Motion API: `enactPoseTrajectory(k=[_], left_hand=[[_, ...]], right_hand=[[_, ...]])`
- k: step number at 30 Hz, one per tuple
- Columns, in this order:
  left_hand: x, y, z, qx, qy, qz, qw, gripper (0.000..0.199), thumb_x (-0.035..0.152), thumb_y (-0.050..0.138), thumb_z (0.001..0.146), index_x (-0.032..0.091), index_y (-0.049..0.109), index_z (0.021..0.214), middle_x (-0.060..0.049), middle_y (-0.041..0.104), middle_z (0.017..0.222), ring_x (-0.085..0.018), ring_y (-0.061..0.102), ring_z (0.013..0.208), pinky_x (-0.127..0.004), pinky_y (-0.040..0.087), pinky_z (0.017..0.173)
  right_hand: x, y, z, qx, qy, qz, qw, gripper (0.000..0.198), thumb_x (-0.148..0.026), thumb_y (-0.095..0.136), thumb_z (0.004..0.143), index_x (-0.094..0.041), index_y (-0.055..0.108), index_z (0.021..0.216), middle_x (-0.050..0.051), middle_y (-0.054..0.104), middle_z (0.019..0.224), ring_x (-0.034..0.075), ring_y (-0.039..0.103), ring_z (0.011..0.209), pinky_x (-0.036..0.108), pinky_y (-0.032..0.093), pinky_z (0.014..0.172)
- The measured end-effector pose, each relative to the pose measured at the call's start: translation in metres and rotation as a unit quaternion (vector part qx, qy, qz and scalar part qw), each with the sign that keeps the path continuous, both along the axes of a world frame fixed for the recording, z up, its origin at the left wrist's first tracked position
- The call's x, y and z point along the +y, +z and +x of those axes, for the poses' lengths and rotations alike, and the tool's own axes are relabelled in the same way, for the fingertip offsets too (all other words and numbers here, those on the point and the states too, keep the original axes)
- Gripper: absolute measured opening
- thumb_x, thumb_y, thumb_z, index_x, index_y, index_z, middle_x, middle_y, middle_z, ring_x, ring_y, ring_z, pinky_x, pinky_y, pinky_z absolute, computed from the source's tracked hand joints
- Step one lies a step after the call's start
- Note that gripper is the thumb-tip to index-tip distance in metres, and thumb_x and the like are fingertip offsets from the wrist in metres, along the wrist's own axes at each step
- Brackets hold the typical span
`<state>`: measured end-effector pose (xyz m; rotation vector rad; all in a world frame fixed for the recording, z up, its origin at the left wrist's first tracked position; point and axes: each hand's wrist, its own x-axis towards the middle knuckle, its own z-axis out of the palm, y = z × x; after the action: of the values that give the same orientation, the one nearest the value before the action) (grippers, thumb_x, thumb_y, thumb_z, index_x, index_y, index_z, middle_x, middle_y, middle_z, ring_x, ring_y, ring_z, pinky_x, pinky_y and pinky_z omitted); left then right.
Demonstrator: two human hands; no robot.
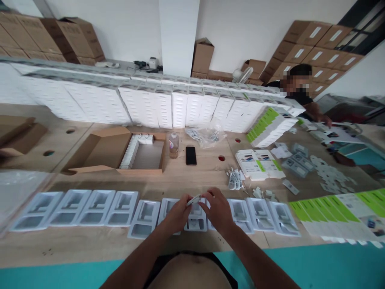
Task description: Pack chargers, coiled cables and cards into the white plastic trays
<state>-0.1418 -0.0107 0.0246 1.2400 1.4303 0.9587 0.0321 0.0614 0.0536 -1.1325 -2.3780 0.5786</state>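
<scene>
Here both hands, left hand; right hand, pinch a white cable over trays.

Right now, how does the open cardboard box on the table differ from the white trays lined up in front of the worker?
The cardboard box is brown; the trays are white. The box is a single item with its flap folded open, while the trays are many, laid side by side in a row. The box sits farther back; the trays lie nearer the table's edge, under the left hand and right hand. Both rest on the wooden table.
</scene>
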Motion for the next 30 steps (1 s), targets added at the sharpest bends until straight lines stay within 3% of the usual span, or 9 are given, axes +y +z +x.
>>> enactPoseTrajectory(k=[2, 4, 7, 10, 13, 16, 18, 24, 30], left_hand=[[-0.001, 0.007, -0.002, 0.113, 0.016, 0.031, 0.993, 0.024, 0.014, 0.041, 0.084, 0.022, 0.051, 0.103, -0.004, 0.061, 0.100, -0.019, 0.055, 0.095, -0.034, 0.041, 0.086], [-0.003, 0.014, -0.002, 0.182, 0.005, 0.050, 0.982, 0.033, 0.007, 0.041, 0.078, 0.021, 0.051, 0.106, -0.006, 0.059, 0.103, -0.021, 0.055, 0.098, -0.035, 0.041, 0.087], [-0.006, 0.021, 0.001, 0.191, -0.013, 0.091, 0.977, 0.043, 0.005, 0.045, 0.071, 0.021, 0.049, 0.111, -0.007, 0.056, 0.108, -0.022, 0.053, 0.102, -0.036, 0.041, 0.090], [-0.008, 0.025, 0.006, 0.061, -0.002, 0.059, 0.996, 0.046, 0.010, 0.048, 0.072, 0.021, 0.047, 0.117, -0.005, 0.057, 0.108, -0.020, 0.053, 0.101, -0.032, 0.043, 0.089], [-0.004, 0.021, 0.012, -0.078, 0.022, -0.059, 0.995, 0.026, 0.024, 0.045, 0.082, 0.018, 0.054, 0.106, -0.003, 0.059, 0.091, -0.016, 0.055, 0.083, -0.027, 0.044, 0.071], [0.001, 0.012, 0.016, -0.127, 0.021, -0.127, 0.983, 0.027, 0.040, 0.045, 0.086, 0.017, 0.057, 0.094, 0.001, 0.053, 0.074, -0.011, 0.048, 0.061, -0.024, 0.036, 0.054], [0.003, 0.010, 0.020, -0.102, 0.016, -0.115, 0.988, 0.027, 0.041, 0.048, 0.086, 0.017, 0.058, 0.093, 0.002, 0.052, 0.070, -0.011, 0.046, 0.057, -0.023, 0.035, 0.053], [0.006, 0.020, 0.036, 0.139, 0.078, -0.018, 0.987, 0.019, 0.032, 0.045, 0.089, 0.020, 0.057, 0.081, 0.001, 0.056, 0.067, -0.015, 0.052, 0.068, -0.026, 0.035, 0.063], [0.011, 0.013, 0.056, 0.068, 0.136, -0.081, 0.985, 0.012, 0.032, 0.051, 0.084, 0.020, 0.052, 0.084, 0.004, 0.052, 0.065, -0.014, 0.050, 0.064, -0.024, 0.035, 0.059]], right_hand=[[0.009, 0.008, 0.006, 0.020, 0.030, 0.037, 0.999, 0.029, -0.027, 0.061, 0.082, -0.020, 0.061, 0.110, 0.014, 0.053, 0.128, 0.029, 0.046, 0.122, 0.047, 0.037, 0.104], [0.017, 0.013, 0.011, 0.049, 0.048, -0.014, 0.998, 0.033, -0.028, 0.058, 0.084, -0.021, 0.058, 0.116, 0.012, 0.050, 0.135, 0.027, 0.044, 0.127, 0.045, 0.036, 0.106], [0.026, 0.015, 0.012, 0.036, 0.084, -0.167, 0.982, 0.024, -0.034, 0.054, 0.089, -0.022, 0.065, 0.106, 0.006, 0.069, 0.105, 0.021, 0.062, 0.096, 0.034, 0.047, 0.085], [0.027, 0.014, 0.011, 0.031, 0.099, -0.225, 0.969, 0.018, -0.032, 0.057, 0.087, -0.023, 0.071, 0.096, 0.000, 0.071, 0.082, 0.017, 0.063, 0.075, 0.028, 0.045, 0.071], [0.026, 0.014, 0.011, 0.051, 0.098, -0.204, 0.973, 0.017, -0.028, 0.058, 0.086, -0.024, 0.072, 0.095, 0.000, 0.072, 0.084, 0.017, 0.063, 0.077, 0.028, 0.043, 0.073], [0.027, 0.011, 0.014, 0.044, 0.114, -0.177, 0.977, 0.017, -0.029, 0.058, 0.086, -0.024, 0.073, 0.095, 0.001, 0.071, 0.085, 0.017, 0.062, 0.078, 0.028, 0.043, 0.074], [0.029, 0.008, 0.015, 0.029, 0.107, -0.176, 0.978, 0.017, -0.032, 0.060, 0.085, -0.023, 0.072, 0.094, 0.001, 0.071, 0.081, 0.016, 0.062, 0.075, 0.027, 0.042, 0.071], [0.032, 0.001, 0.020, -0.011, 0.072, -0.144, 0.987, 0.016, -0.036, 0.063, 0.082, -0.024, 0.069, 0.091, 0.001, 0.071, 0.080, 0.017, 0.062, 0.074, 0.026, 0.040, 0.066], [0.046, -0.006, 0.038, 0.015, 0.143, -0.127, 0.982, 0.022, -0.032, 0.048, 0.092, -0.023, 0.068, 0.095, 0.004, 0.072, 0.090, 0.017, 0.064, 0.080, 0.027, 0.042, 0.073]])
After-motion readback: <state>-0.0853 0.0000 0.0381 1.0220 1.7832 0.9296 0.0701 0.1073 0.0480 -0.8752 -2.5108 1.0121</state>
